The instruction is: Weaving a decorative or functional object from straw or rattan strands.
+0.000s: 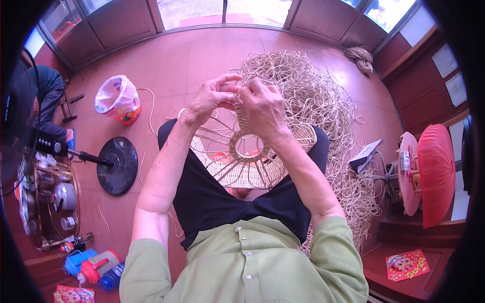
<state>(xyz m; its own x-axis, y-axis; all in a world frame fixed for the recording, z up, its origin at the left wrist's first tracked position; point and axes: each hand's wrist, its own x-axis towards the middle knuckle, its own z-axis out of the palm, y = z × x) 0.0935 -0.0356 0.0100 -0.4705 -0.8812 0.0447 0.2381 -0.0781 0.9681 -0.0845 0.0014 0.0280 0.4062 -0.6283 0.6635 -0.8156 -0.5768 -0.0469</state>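
Observation:
A round openwork frame [244, 177] with a broad band of straw-coloured cord woven around it lies across my lap. Thin spokes run from that band to a small wrapped ring [233, 146] in the middle. My left hand [211, 100] is closed in a pinch above the frame's far side, fingertips on a strand of cord that is mostly hidden. Close beside it, my right hand [263, 105] has its fingers bent tight at the top of a woven strip [242, 120]. Its fingertips nearly meet those of my left hand.
A big tangled heap of cord [313, 91] spreads over the floor ahead and down my right side. To the left stand a lined bin [118, 101], a fan's black base [117, 165] and a rack with pots [64, 197]. A red-covered fan [435, 174] stands at right.

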